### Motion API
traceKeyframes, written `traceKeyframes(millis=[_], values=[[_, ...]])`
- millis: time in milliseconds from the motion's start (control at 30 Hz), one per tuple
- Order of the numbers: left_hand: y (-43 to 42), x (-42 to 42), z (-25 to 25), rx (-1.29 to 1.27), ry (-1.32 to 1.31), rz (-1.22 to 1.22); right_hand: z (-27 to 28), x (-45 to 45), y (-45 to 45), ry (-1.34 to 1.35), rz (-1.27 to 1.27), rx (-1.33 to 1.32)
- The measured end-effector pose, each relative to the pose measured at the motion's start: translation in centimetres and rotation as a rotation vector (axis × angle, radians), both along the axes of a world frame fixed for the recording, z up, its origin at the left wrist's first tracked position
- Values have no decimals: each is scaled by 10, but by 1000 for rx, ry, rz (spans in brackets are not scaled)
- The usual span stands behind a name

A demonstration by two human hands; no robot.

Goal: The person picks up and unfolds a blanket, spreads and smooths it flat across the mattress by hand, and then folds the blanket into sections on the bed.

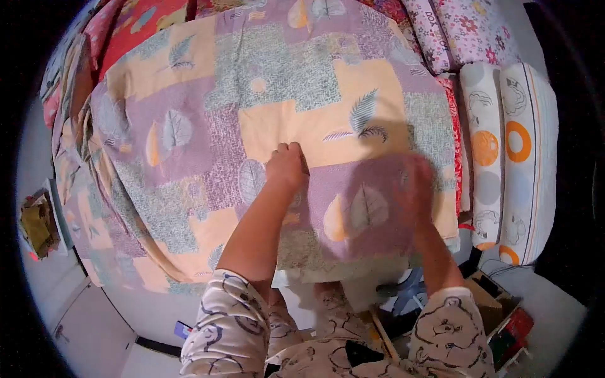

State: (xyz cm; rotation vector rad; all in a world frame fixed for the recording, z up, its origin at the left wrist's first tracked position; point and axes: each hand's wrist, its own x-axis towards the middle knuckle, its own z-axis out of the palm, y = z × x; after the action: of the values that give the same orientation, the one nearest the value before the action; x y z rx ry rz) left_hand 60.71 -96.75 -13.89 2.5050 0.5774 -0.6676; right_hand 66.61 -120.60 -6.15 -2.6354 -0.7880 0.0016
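Note:
A patterned bedsheet point(265, 120) in purple, peach and grey-green patches with leaf prints is spread over a bed. My left hand point(288, 165) is closed on the sheet near its middle, and small creases run out from the fingers. Over the right part of the sheet is my right hand point(414, 186), smeared by motion, so its fingers cannot be made out. A dark shadow lies on the fabric beside it. Along the left side the sheet is bunched in long folds, and its near edge hangs close to my legs.
Two rolled white bundles with orange circles point(520, 164) lie along the right side. Flowered pillows point(472, 31) are at the far right, and red printed bedding point(142, 31) shows at the far left. Near my feet on the right stands a cardboard box point(485, 296).

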Motion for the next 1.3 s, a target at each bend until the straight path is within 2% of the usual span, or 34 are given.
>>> traceKeyframes(millis=[33,100,133,200,233,333,400,433,500,533,600,733,800,833,867,933,967,1000,1067,1133,1200,1233,1300], values=[[-1,7,2,9,63,25,-13,14,8,15,2,3],[-4,13,-6,21,131,46,-31,39,19,301,197,-273],[-4,14,-19,31,146,57,-31,57,24,307,198,-265],[-2,17,-32,52,168,76,-18,107,43,617,-119,-74],[-2,16,-32,45,159,75,-38,145,38,526,-123,124],[-2,17,-36,43,168,79,-34,213,61,378,-212,456],[-3,17,-36,46,193,91,-68,281,58,121,-255,302],[-4,17,-36,28,205,91,-80,307,58,130,-239,311],[0,29,-17,17,263,93,-101,346,61,325,-544,83],[1,29,-20,26,274,114,-104,355,61,625,-525,344],[0,25,-28,29,243,130,-66,328,96,1057,-644,860],[0,26,-24,23,223,129,-72,333,118,1275,-498,972],[0,27,-22,22,226,138,-59,325,125,1186,-372,772],[0,28,-21,14,226,142,-14,291,145,1112,-382,702],[1,28,-24,29,234,157,-18,289,150,1128,-366,707],[-2,24,-30,33,177,169,-35,288,154,1262,-339,821],[-2,24,-27,28,172,182,-50,299,152,1221,-360,803],[-1,26,-25,27,168,195,-66,310,153,1305,-315,931],[-3,24,-33,65,159,184,-68,332,154,1282,-187,1073],[-1,23,-29,32,159,179,-49,344,162,947,-218,1149],[1,21,-28,-7,164,191,-4,343,164,37,-45,507],[1,20,-26,-9,173,196,-11,358,159,47,-42,504],[3,23,-22,-14,170,162,-30,403,142,-627,36,120]])
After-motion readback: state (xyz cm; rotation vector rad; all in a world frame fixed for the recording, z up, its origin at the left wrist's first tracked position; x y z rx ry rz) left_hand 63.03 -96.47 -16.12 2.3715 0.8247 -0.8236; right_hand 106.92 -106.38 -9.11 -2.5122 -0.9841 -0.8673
